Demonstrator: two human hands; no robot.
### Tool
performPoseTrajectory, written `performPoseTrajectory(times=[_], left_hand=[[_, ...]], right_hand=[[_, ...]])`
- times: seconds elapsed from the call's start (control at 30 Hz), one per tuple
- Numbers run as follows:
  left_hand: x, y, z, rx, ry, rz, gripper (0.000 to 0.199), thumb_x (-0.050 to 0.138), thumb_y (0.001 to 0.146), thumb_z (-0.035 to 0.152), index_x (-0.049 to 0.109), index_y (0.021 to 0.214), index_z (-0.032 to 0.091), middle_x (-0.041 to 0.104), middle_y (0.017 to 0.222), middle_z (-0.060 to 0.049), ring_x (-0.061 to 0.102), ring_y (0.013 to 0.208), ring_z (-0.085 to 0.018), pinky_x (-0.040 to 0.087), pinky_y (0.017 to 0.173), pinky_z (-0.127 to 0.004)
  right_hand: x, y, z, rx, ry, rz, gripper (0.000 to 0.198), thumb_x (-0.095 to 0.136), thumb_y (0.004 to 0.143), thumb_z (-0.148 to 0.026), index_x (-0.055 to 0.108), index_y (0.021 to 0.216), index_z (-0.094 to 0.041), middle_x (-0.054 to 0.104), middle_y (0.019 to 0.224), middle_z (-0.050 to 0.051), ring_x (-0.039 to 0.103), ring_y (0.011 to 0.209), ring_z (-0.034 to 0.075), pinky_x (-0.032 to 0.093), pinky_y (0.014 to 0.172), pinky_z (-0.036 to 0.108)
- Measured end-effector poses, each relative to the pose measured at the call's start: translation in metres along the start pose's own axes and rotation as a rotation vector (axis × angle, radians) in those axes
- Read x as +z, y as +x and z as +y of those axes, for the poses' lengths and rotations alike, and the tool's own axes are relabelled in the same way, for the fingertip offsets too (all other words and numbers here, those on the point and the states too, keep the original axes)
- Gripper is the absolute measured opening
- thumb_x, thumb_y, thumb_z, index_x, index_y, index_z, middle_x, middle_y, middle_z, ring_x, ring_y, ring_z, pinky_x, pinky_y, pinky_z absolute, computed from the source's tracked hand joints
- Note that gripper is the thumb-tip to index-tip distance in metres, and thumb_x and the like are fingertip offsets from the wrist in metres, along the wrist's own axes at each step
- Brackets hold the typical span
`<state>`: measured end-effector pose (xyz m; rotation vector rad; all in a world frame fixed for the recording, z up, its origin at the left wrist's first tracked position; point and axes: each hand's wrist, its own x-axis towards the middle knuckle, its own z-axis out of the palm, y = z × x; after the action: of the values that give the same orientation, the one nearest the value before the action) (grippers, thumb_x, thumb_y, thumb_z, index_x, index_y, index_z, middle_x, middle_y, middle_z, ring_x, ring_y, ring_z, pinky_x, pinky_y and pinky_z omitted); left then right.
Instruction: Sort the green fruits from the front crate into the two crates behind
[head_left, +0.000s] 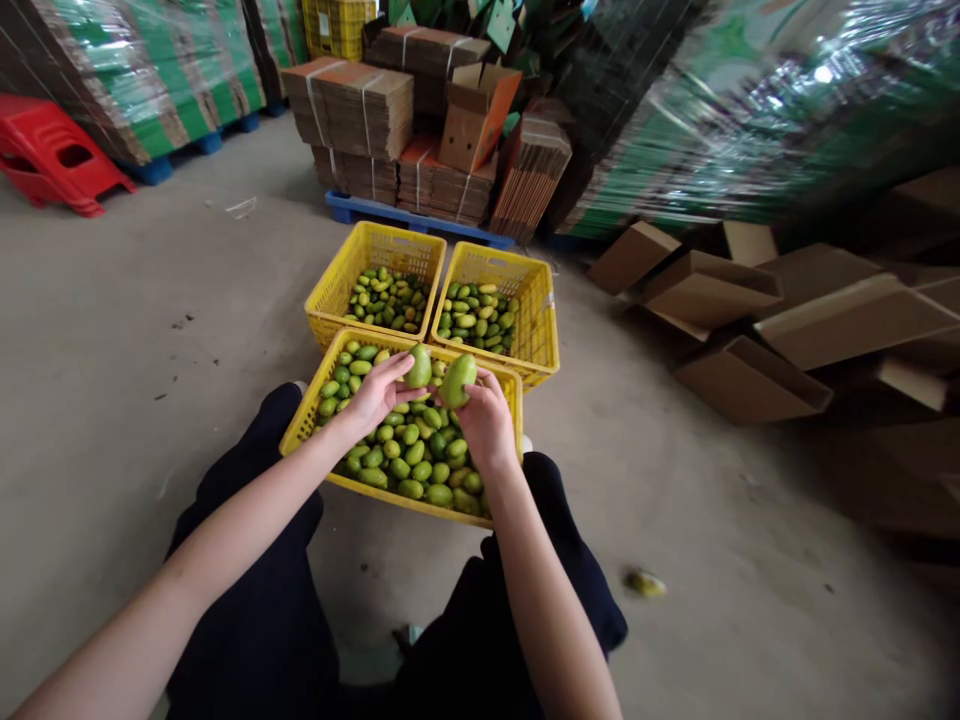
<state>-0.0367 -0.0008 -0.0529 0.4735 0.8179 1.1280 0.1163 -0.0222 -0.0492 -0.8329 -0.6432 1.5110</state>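
Observation:
My left hand (381,393) is closed around a smooth green mango (418,367), its fingers along the fruit's left side and underneath. A second, slightly larger green mango (458,381) is gripped in my right hand (487,415). Both fruits are side by side above a yellow plastic crate (409,505) that stands between my knees. Inside that crate lie many green mangoes (415,453), a few of them yellowish. My forearms hide part of its contents.
Behind it stand two more yellow crates, left (324,300) and right (541,330), partly filled with similar fruit. Bundled flat cartons (360,105) sit on a blue pallet (349,208). Open cardboard boxes (712,285) lie right; a red stool (56,150) stands left. One fruit (645,583) lies on the floor.

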Motion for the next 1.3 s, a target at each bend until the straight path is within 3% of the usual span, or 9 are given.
performPoseTrajectory(times=[0.1, 0.2, 0.27, 0.37, 0.53, 0.73, 1.1, 1.3], left_hand=[[-0.001, 0.002, -0.002, -0.033, 0.007, 0.011, 0.033, 0.038, 0.096, 0.022, 0.068, 0.106, 0.012, 0.067, 0.069, -0.004, 0.066, 0.054, -0.013, 0.051, 0.049, -0.019], [0.000, 0.000, -0.009, 0.011, -0.065, 0.017, 0.038, 0.032, 0.096, 0.026, 0.068, 0.103, 0.014, 0.060, 0.061, -0.001, 0.056, 0.042, -0.010, 0.042, 0.038, -0.018], [-0.001, -0.001, -0.013, -0.012, -0.199, -0.018, 0.036, 0.036, 0.094, 0.028, 0.068, 0.094, 0.013, 0.058, 0.061, -0.002, 0.057, 0.046, -0.011, 0.047, 0.043, -0.019], [-0.002, -0.003, -0.019, -0.122, -0.452, -0.002, 0.027, 0.042, 0.091, 0.027, 0.065, 0.089, 0.013, 0.061, 0.065, -0.004, 0.064, 0.060, -0.013, 0.057, 0.059, -0.021], [0.000, -0.003, -0.030, -0.143, -0.659, 0.161, 0.029, 0.047, 0.084, 0.017, 0.065, 0.106, 0.014, 0.071, 0.080, -0.007, 0.071, 0.077, -0.014, 0.060, 0.068, -0.021], [0.003, -0.003, -0.039, -0.128, -0.685, 0.149, 0.027, 0.048, 0.084, 0.019, 0.068, 0.100, 0.013, 0.075, 0.092, -0.010, 0.073, 0.088, -0.019, 0.061, 0.076, -0.028], [0.001, -0.001, -0.035, -0.121, -0.694, 0.166, 0.026, 0.048, 0.082, 0.019, 0.070, 0.095, 0.013, 0.074, 0.088, -0.009, 0.071, 0.084, -0.017, 0.060, 0.074, -0.027], [0.002, 0.001, -0.028, -0.140, -0.695, 0.133, 0.023, 0.046, 0.084, 0.020, 0.068, 0.084, 0.013, 0.070, 0.079, -0.008, 0.068, 0.076, -0.015, 0.058, 0.068, -0.024]], right_hand=[[0.000, 0.002, -0.001, 0.094, 0.133, -0.033, 0.019, 0.052, 0.071, -0.019, 0.062, 0.087, -0.020, 0.067, 0.075, 0.001, 0.057, 0.057, 0.014, 0.046, 0.046, 0.024], [0.002, 0.001, 0.004, 0.105, 0.206, -0.046, 0.026, 0.050, 0.078, -0.027, 0.065, 0.097, -0.020, 0.065, 0.071, 0.000, 0.041, 0.040, 0.009, 0.034, 0.035, 0.021], [0.004, 0.000, 0.009, 0.094, 0.269, -0.020, 0.024, 0.051, 0.082, -0.030, 0.067, 0.098, -0.022, 0.064, 0.069, -0.001, 0.043, 0.041, 0.008, 0.037, 0.038, 0.020], [0.004, 0.000, 0.018, 0.113, 0.408, 0.078, 0.017, 0.055, 0.083, -0.032, 0.067, 0.094, -0.025, 0.068, 0.072, -0.002, 0.062, 0.062, 0.012, 0.053, 0.058, 0.024], [0.005, 0.003, 0.036, 0.169, 0.541, 0.248, 0.009, 0.063, 0.079, -0.026, 0.067, 0.087, -0.026, 0.073, 0.078, -0.004, 0.071, 0.089, 0.016, 0.057, 0.079, 0.030], [0.012, 0.004, 0.051, 0.228, 0.617, 0.344, 0.008, 0.061, 0.083, -0.026, 0.067, 0.079, -0.022, 0.074, 0.078, -0.002, 0.070, 0.077, 0.011, 0.058, 0.081, 0.023], [0.005, 0.004, 0.051, 0.174, 0.515, 0.264, 0.006, 0.065, 0.078, -0.030, 0.065, 0.077, -0.024, 0.073, 0.077, -0.004, 0.071, 0.079, 0.013, 0.059, 0.081, 0.028], [0.004, 0.008, 0.047, 0.240, 0.573, 0.296, 0.008, 0.060, 0.079, -0.029, 0.065, 0.081, -0.023, 0.072, 0.074, -0.001, 0.071, 0.080, 0.016, 0.060, 0.078, 0.032]])
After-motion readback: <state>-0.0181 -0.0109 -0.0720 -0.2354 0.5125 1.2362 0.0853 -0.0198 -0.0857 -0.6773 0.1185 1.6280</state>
